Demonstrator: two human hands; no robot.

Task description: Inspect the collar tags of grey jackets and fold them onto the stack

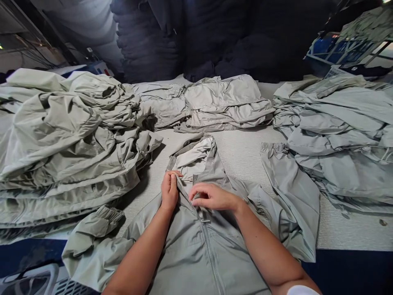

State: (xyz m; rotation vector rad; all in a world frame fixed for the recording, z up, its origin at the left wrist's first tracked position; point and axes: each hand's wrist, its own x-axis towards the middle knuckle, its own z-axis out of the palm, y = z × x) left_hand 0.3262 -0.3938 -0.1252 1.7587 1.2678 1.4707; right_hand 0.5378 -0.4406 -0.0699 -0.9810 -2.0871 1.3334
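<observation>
A grey-green hooded jacket (184, 246) lies front up before me, its zipper (210, 252) closed over the lower front and parted near the collar. My left hand (170, 190) is closed on the zipper edge of the collar, thumb on top. Just to the right, my right hand (211, 196) hovers over the parted zipper with fingers curled and a gap between thumb and forefinger; nothing shows in it. A zipper pull (205, 221) lies just below that hand. The hood (196, 153) points away from me, its pale lining showing. One sleeve (294, 200) extends to the right, elastic cuff away from me.
A tall heap of similar garments (67, 139) stands at left, another pile (340, 127) at right, and folded ones (224, 102) lie at the back of the pale table (239, 151). Dark stacked fabric (215, 37) rises behind. A white plastic basket (66, 282) sits low at left.
</observation>
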